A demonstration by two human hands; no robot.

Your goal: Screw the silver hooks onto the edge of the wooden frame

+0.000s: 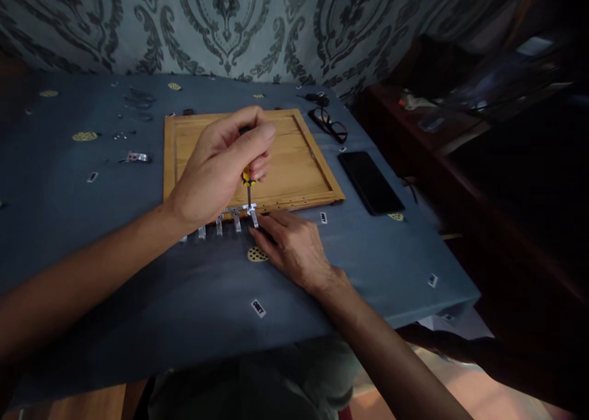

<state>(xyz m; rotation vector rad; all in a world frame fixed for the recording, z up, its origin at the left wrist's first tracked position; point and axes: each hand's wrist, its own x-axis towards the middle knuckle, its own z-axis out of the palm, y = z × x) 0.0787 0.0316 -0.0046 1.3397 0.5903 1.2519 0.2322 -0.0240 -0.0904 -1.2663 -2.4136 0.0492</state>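
My left hand (pixel 221 159) is wrapped round the handle of a screwdriver (pixel 249 193), yellow and black where it shows below the fist. The shaft points down, with its tip at a small shiny metal bracket (pixel 253 215) on the near edge of a wooden panel (pixel 276 187) with a raised frame. Low beside that edge, my right hand (pixel 297 248) has its thumb and forefinger closed at the bracket's right side. Several similar metal brackets (pixel 219 224) stick out along the same edge to the left, partly behind my left wrist.
A loose bracket (pixel 137 157) and small dark parts (pixel 139 98) lie left on the blue cloth (pixel 115 224). To the right are a black phone (pixel 370 182), eyeglasses (pixel 329 124) and keys (pixel 318 98). A patterned curtain (pixel 230 27) hangs behind the table.
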